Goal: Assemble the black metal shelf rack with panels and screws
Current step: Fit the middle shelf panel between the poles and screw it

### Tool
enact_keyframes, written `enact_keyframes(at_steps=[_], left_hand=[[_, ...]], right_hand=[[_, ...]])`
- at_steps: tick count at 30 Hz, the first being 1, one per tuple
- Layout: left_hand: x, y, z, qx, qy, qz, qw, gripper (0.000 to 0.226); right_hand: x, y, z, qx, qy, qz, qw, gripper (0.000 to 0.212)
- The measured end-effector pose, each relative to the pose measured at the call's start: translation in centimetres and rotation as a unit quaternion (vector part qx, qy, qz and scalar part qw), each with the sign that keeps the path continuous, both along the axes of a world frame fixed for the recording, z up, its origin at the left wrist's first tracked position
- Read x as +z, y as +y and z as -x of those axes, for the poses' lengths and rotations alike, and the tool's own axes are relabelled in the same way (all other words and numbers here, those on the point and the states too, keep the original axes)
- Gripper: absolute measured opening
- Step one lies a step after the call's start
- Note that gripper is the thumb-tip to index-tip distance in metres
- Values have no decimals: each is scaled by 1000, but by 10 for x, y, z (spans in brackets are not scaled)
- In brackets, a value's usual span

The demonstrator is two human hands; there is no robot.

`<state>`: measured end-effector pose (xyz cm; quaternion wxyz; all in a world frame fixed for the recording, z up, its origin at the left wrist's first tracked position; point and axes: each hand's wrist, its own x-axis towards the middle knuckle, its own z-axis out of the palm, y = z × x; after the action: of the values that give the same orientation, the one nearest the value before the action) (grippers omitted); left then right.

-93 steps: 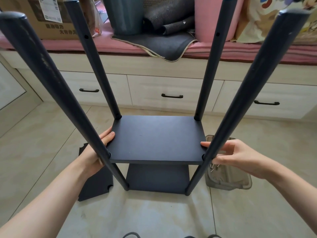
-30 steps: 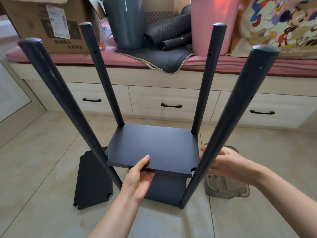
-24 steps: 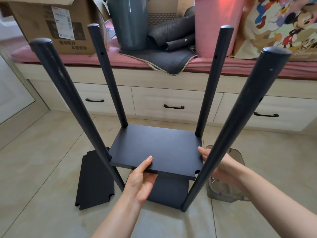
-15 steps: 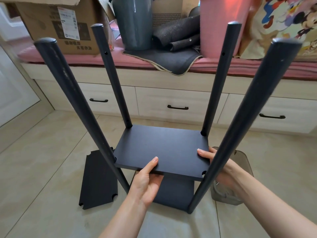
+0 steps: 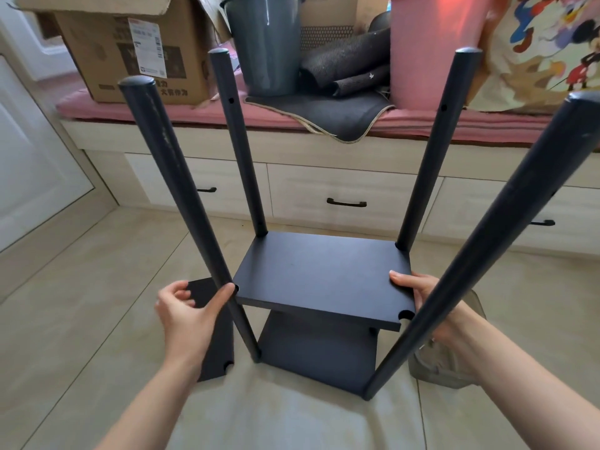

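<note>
Seating the second panel [image 5: 321, 277] between four poles is the step in hand. Your left hand [image 5: 185, 311] hovers beside the near-left pole [image 5: 181, 203], fingers loosely curled, thumb touching the pole at the panel corner. Your right hand [image 5: 422, 293] grips the panel's right edge, thumb on top. The near-right notch [image 5: 404, 315] stands apart from its pole [image 5: 480, 241]; next, close that gap, then screw. A spare panel [image 5: 216, 332] lies on the floor, and a clear tub [image 5: 454, 368] sits at right.

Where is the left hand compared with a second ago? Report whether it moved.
Yes. The left hand left the front edge of the middle panel and went left, to the near-left pole, where its thumb touches the panel's corner.
</note>
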<state>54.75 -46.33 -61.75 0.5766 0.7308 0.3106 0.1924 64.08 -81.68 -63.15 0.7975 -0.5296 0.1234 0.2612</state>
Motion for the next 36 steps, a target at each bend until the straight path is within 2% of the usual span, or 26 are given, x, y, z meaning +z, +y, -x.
enact_keyframes(at_steps=[4, 6, 9, 15, 24, 30, 33, 36], left_hand=[[5, 23, -23, -232, 77, 4, 970, 71], [6, 22, -31, -292, 99, -7, 951, 68], [2, 18, -36, -329, 77, 32, 941, 80], [-1, 12, -35, -331, 14, 85, 940, 72], [1, 18, -35, -359, 33, 116, 925, 70], [-1, 8, -42, -299, -14, 92, 950, 80], [2, -1, -53, -268, -46, 100, 957, 55], [6, -11, -69, -242, -44, 123, 961, 54]], right_hand=[[0, 1, 3, -8, -10, -4, 1000, 57], [-1, 1, 4, -3, -20, -6, 1000, 62], [-1, 2, 6, 6, -31, -19, 999, 61], [4, 0, 9, 4, -21, -26, 999, 53], [19, 3, 6, -8, -35, -14, 999, 51], [21, 5, 11, -9, -49, -19, 999, 46], [25, 8, 15, -14, -68, -30, 997, 26], [32, 12, 19, -47, -75, -46, 995, 39]])
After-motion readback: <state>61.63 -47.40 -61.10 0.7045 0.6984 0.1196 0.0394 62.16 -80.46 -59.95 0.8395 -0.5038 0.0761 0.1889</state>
